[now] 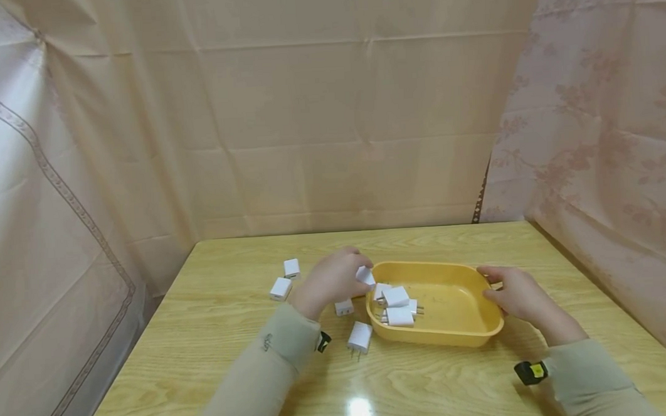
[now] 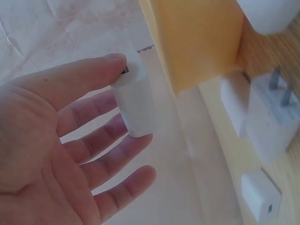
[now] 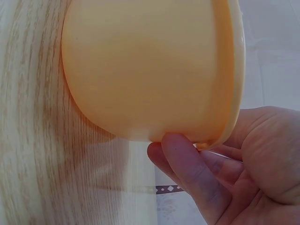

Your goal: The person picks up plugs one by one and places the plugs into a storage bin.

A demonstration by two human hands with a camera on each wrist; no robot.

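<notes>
My left hand (image 1: 337, 280) pinches a white USB plug charger (image 2: 136, 103) between thumb and fingertips, beside the left rim of a yellow plastic tray (image 1: 457, 305). A dark port shows near the thumb tip in the left wrist view. At the tray's right end, my right hand (image 1: 515, 292) holds the rim, with fingertips against the wall in the right wrist view. Several white chargers (image 1: 399, 316) lie heaped in the tray's left part, some with their prongs showing.
More chargers lie on the wooden table (image 1: 205, 365) left of the tray: one (image 1: 360, 336) near its front left corner, one (image 1: 344, 307) by the left wrist, and two farther left, including one (image 1: 281, 289) beside the forearm. Cloth curtains (image 1: 328, 108) surround the table's back and sides.
</notes>
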